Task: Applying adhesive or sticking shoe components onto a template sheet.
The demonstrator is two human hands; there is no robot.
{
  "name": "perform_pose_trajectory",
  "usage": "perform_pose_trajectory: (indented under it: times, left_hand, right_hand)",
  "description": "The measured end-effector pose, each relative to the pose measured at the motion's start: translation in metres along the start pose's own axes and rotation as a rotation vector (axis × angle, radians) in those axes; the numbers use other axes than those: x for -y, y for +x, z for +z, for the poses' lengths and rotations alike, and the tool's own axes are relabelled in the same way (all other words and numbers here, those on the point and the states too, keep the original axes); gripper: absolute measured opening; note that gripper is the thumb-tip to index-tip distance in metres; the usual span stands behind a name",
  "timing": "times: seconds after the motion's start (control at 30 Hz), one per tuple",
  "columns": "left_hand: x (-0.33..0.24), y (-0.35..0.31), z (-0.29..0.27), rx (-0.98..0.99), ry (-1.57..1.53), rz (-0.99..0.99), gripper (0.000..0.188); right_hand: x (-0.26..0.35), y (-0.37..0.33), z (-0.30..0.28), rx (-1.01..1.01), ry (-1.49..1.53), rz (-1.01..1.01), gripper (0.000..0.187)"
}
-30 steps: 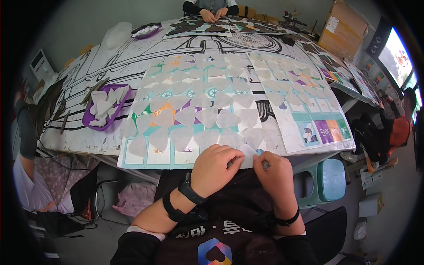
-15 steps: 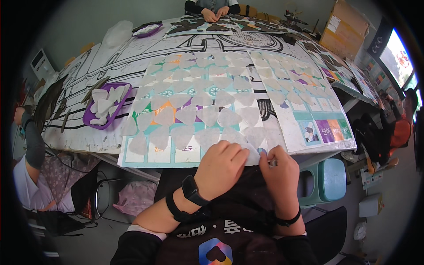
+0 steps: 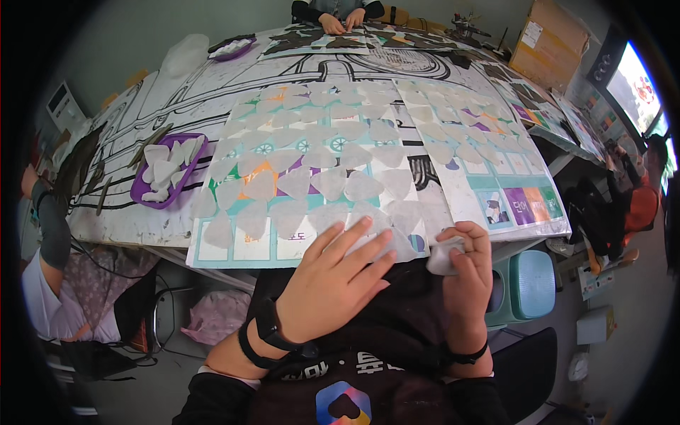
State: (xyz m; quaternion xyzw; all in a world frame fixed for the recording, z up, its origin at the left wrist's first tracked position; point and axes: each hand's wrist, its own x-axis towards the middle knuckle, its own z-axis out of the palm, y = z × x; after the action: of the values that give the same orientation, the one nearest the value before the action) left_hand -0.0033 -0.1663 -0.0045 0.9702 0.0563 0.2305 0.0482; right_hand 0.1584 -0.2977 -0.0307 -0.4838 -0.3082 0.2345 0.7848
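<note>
Near the front edge of a printed board [image 3: 289, 248], my left hand [image 3: 324, 289] has its fingers spread and nothing in them. Beside the board's front right corner, my right hand [image 3: 469, 273] is closed around a small stack of whitish, thin petal-shaped pieces [image 3: 443, 256]. Rows of similar translucent pieces [image 3: 253, 218] lie flat over the board, partly covering its coloured pictures. The fingers of my left hand hide part of the front row. A second printed board [image 3: 474, 219] adjoins on the right, with more such pieces across its far part.
To the left, a purple tray [image 3: 139, 193] holds more whitish pieces. A person [image 3: 331, 24] works with dark pieces across the table. Another person's arm [image 3: 48, 219] shows at far left. A teal stool [image 3: 533, 285] and a cardboard box [image 3: 549, 46] stand at the right.
My left hand has opened and drawn back from the front row. My right hand has moved slightly right and turned, bringing the stack of pieces into view.
</note>
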Motion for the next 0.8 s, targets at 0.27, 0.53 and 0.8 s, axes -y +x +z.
perform_pose_trajectory:
  times: [0.27,0.53,0.8]
  left_hand:
    - [-0.004,-0.002,0.007,-0.303,-0.153,0.239,0.030]
    - [0.003,-0.005,0.016,-0.293,-0.064,0.168,0.030]
    - [0.008,-0.006,0.024,-0.399,-0.404,-0.010,0.026]
  right_hand:
    - [-0.019,-0.016,0.021,0.346,0.334,0.377,0.048]
    - [-0.019,-0.019,0.027,0.315,0.430,0.460,0.050]
    - [-0.022,-0.016,0.024,0.360,0.447,0.411,0.054]
